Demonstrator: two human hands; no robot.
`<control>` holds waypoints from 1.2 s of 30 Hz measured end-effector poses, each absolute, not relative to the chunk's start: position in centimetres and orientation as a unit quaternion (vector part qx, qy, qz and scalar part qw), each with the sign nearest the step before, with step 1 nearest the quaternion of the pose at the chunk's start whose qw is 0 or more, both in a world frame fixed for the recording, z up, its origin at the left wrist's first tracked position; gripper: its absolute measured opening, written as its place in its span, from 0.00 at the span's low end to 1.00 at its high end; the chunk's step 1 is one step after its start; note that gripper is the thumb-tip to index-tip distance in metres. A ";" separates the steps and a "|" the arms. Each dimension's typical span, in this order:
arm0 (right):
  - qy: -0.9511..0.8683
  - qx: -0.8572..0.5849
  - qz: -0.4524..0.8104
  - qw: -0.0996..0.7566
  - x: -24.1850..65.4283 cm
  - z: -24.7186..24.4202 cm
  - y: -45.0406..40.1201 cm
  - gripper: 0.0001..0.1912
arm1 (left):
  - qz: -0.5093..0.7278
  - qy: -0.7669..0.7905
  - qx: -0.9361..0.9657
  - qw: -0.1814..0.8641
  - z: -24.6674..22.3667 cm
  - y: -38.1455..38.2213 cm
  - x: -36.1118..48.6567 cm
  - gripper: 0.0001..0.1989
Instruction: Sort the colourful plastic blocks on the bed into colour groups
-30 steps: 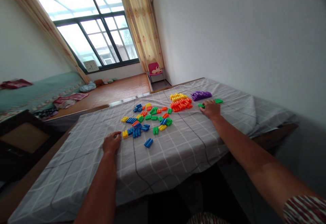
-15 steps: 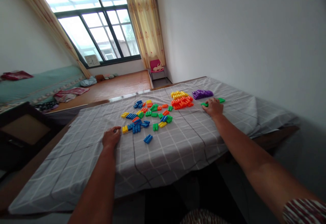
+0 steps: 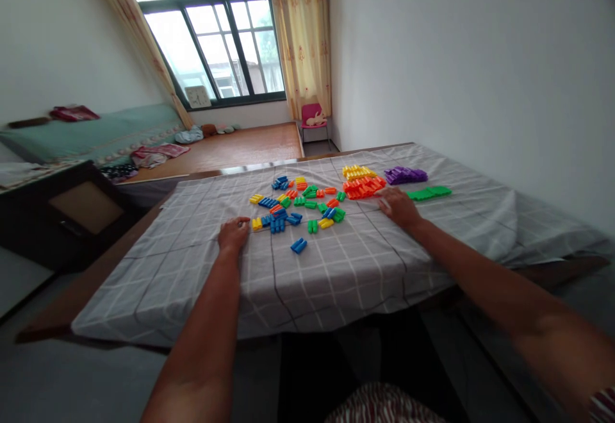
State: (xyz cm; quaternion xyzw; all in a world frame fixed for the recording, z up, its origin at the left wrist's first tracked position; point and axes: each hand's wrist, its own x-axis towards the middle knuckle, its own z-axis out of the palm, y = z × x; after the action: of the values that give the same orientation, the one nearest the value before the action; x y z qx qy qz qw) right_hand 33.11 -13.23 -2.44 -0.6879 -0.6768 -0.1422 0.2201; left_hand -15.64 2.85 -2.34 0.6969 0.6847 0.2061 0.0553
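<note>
Green row (image 3: 431, 193) lies lengthwise across the table by the right hand (image 3: 398, 206)

The row of green pieces is at the right of the tabletop, on the grey checked cloth (image 3: 355, 275), its long axis running left to right with the right end slightly farther from the person. Its left end sits just behind the right hand; whether the two touch cannot be told. That hand is palm down, its fingers bent and pointing left and away, the tips beside the orange pile (image 3: 364, 187). Whether they grip a piece is hidden.

Beyond the green row lies the purple pile (image 3: 406, 175), also longer from side to side. The yellow pile (image 3: 359, 172) stretches the same way, directly behind the orange one.

The left hand (image 3: 233, 234) rests on the cloth at the other side, fingers curled — whether around anything cannot be told — and its tips just beside a yellow piece (image 3: 257, 223). Right of that, scattered blue, green, orange and yellow pieces point in mixed directions. One blue piece (image 3: 298, 245) lies apart, nearest the person, its tubes slanting from near left to far right.
</note>
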 end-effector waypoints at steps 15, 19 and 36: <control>-0.814 -0.578 0.022 0.055 18.5 1.7 -8.0 0.19 | 0.227 0.675 0.697 0.087 -2.4 2.3 -15.9 0.18; -0.790 -0.583 0.061 0.182 19.6 1.8 -8.8 0.17 | 0.223 0.681 0.692 0.085 -2.2 2.4 -15.8 0.18; -0.578 -0.753 0.034 0.314 32.3 -4.0 -14.1 0.23 | 0.200 0.687 0.695 0.078 -1.6 2.7 -15.8 0.18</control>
State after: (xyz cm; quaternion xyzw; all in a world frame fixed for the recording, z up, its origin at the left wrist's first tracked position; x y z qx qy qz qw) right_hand 32.32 -14.13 -3.98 -0.7525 -0.5780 0.0341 0.3138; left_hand -15.83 2.73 -1.61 0.6946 0.6867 0.1997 0.0779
